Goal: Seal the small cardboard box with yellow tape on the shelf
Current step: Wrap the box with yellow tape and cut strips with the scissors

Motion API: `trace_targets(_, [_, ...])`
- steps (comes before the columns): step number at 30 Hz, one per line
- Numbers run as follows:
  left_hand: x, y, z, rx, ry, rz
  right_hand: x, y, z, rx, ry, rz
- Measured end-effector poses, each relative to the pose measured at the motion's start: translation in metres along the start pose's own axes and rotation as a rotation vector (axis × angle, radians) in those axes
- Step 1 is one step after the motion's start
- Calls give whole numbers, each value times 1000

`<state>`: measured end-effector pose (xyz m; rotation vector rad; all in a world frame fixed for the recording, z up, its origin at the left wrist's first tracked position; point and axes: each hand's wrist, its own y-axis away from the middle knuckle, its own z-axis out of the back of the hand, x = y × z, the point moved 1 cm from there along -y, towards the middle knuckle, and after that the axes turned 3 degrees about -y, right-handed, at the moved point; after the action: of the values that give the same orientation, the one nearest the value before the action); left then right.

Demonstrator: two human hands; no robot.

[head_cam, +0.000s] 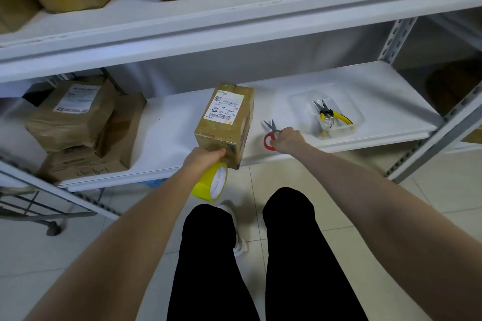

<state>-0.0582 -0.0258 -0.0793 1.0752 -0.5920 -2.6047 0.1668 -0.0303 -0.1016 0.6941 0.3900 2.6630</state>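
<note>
The small cardboard box [224, 114] lies on the middle shelf [172, 128], its near end flush with or slightly past the front lip, with a white shipping label on its top face. It looks stiff but light, so I judge it would slide or pivot under a sideways tug of tape. The best hold is flat on the top or against the near end face, pressing down and inward rather than squeezing the walls. The left hand [202, 157] is against that near end, its fingers curled round the yellow tape roll [211, 184], which hangs just below the shelf edge; whether a strip is already stuck to the box cannot be told. The right hand [288, 139] grips the red handles of the scissors [271, 134] lying on the shelf just right of the box, blades pointing away. Farther right sits a clear tray [357, 118] with yellow-handled pliers [331, 113]; to the left, well apart, are stacked brown parcels [75, 114]. There is bare shelf on both sides of the box for turning it, but the upper shelf [234, 34] limits lifting — and the front lip is the edge to mind, since the box could tip off it.
</note>
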Motion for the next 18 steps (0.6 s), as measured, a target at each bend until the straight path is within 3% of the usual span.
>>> trace_targets(5, [2, -6, -2, 12, -32, -5, 12, -12, -14, -86, -168, 59])
trace_targets(8, [5, -9, -4, 17, -39, -25, 28, -3, -8, -404, -406, 352])
trace_targets(10, [7, -9, -5, 22, -38, -40, 45, 9, -3, -489, -292, 680])
trace_targets(12, [9, -7, -5, 43, -35, -44, 58, 15, -6, -436, 45, 894])
trace_targets(14, [9, -3, -4, 58, -22, -19, 64, 14, -14, -385, 309, 946])
trace_targets(18, [6, 4, -2, 85, 1, 10, 76, 11, -26, -409, 351, 890])
